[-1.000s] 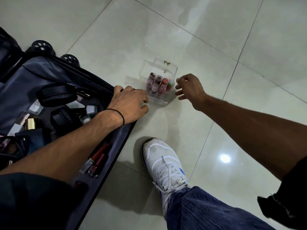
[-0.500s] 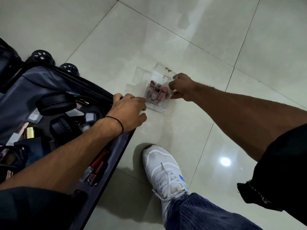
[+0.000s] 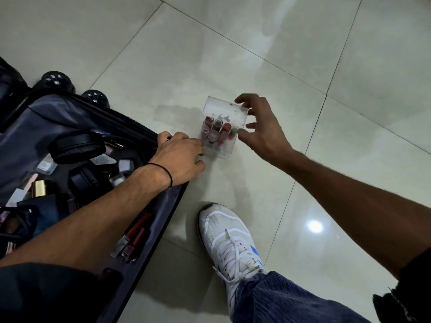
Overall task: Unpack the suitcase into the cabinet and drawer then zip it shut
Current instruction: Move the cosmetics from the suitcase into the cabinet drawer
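The dark open suitcase [image 3: 46, 117] lies on the floor at the left, with several small items inside. Just off its corner, a clear acrylic organizer [image 3: 224, 111] stands on the tiles and holds several upright lipstick tubes [image 3: 218, 130]. My left hand [image 3: 182, 157] rests palm down on the suitcase's corner rim, its fingertips against the organizer's left side. My right hand [image 3: 261, 129] is spread at the organizer's right side. Its index tip is at the back corner and its thumb is by a green-capped tube [image 3: 234, 131]. It holds nothing.
Black headphones [image 3: 77, 145], a gold tube [image 3: 40, 187], red tubes [image 3: 137, 229] and small boxes lie in the suitcase. Its wheels [image 3: 56, 80] point to the far left. My white shoe [image 3: 228, 238] stands on the glossy tiled floor [image 3: 303, 66] below the organizer.
My right hand reached the organizer and pinched at its tubes, and has now spread its fingers beside the box. The organizer's lid side now tilts towards me. My left hand stayed on the rim.
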Tool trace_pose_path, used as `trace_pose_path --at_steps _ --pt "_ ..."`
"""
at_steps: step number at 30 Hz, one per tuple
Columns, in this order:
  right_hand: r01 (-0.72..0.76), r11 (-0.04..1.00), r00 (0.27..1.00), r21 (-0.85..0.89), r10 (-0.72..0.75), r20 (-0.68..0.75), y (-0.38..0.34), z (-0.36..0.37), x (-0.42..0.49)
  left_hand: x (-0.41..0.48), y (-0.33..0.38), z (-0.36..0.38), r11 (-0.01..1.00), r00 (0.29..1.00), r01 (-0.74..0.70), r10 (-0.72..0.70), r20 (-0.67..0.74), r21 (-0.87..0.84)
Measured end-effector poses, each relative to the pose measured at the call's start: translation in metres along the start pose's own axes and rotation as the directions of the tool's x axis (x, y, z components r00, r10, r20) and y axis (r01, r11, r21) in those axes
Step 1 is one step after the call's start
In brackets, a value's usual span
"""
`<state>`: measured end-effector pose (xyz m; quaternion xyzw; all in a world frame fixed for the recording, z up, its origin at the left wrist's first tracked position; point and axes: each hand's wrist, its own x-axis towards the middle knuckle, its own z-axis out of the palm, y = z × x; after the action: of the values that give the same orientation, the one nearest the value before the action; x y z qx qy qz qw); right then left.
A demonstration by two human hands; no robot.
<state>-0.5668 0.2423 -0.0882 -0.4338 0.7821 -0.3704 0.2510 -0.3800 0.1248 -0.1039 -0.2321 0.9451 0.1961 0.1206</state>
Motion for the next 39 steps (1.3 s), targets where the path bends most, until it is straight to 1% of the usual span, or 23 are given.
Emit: trace_pose_path --at_steps 3,5,7,9,11,12,13,15,17,19,23,25,27,30,32,36,39 --pt "0.158 0.964 0.987 -0.214 -0.159 0.015 0.008 0.010 -0.016 -0.002 -0.002 -0.001 0.995 0.997 -0.004 -0.003 -0.073 -0.096" --pt "0.196 0.933 0.980 -0.302 -0.193 0.041 0.014 0.015 -0.023 -0.003 -0.003 -0.001 0.989 0.990 -0.006 -0.015 -0.138 -0.146" --pt "0.208 0.917 0.978 -0.340 -0.193 0.076 0.019 0.018 -0.028 -0.004 -0.003 0.000 0.981 0.980 0.022 -0.059 -0.190 -0.191" --pt "0.214 0.920 0.976 -0.329 -0.192 0.098 0.021 0.017 -0.028 -0.005 -0.001 0.002 0.971 0.953 0.066 -0.129 -0.273 -0.228" --pt "0.222 0.937 0.973 -0.269 -0.197 0.116 0.020 0.015 -0.028 -0.005 0.002 0.001 0.960 0.918 0.114 -0.199 -0.342 -0.255" --pt "0.211 0.952 0.974 -0.219 -0.188 0.124 0.019 0.014 -0.028 -0.005 0.003 -0.002 0.953 0.913 0.128 -0.222 -0.343 -0.274" --pt "0.175 0.973 0.979 -0.152 -0.156 0.127 0.019 0.015 -0.027 -0.004 0.004 -0.006 0.944 0.920 0.138 -0.235 -0.313 -0.301" --pt "0.030 0.999 0.991 0.022 -0.033 0.126 0.016 0.017 -0.025 0.000 0.004 -0.013 0.922 0.954 0.152 -0.231 -0.191 -0.357" --pt "-0.126 0.974 0.984 0.189 0.099 0.145 0.014 0.018 -0.020 0.003 0.001 -0.016 0.911 0.976 0.169 -0.208 -0.065 -0.377" --pt "-0.194 0.952 0.977 0.238 0.165 0.136 0.012 0.016 -0.014 0.005 -0.001 -0.016 0.923 0.982 0.173 -0.188 -0.009 -0.344" --pt "-0.276 0.894 0.961 0.354 0.254 0.110 0.014 0.013 -0.006 0.005 0.000 -0.016 0.951 0.986 0.167 -0.165 0.031 -0.260" --pt "-0.264 0.908 0.964 0.325 0.236 0.124 0.015 0.014 -0.005 0.006 0.001 -0.017 0.958 0.985 0.170 -0.163 0.049 -0.229" --pt "-0.219 0.938 0.973 0.267 0.189 0.135 0.018 0.015 -0.005 0.006 0.002 -0.017 0.964 0.985 0.173 -0.165 0.058 -0.201" --pt "-0.124 0.984 0.986 0.125 0.108 0.130 0.020 0.017 -0.008 0.006 0.002 -0.017 0.965 0.983 0.180 -0.171 0.063 -0.191" --pt "-0.058 0.997 0.991 0.046 0.052 0.127 0.021 0.019 -0.011 0.005 0.003 -0.018 0.963 0.983 0.180 -0.172 0.056 -0.198" --pt "0.083 0.991 0.989 -0.108 -0.068 0.131 0.021 0.028 -0.014 0.005 0.006 -0.021 0.969 0.984 0.180 -0.178 0.031 -0.169" --pt "0.182 0.959 0.979 -0.217 -0.155 0.134 0.025 0.038 -0.014 0.006 0.006 -0.021 0.979 0.984 0.173 -0.166 0.067 -0.111"
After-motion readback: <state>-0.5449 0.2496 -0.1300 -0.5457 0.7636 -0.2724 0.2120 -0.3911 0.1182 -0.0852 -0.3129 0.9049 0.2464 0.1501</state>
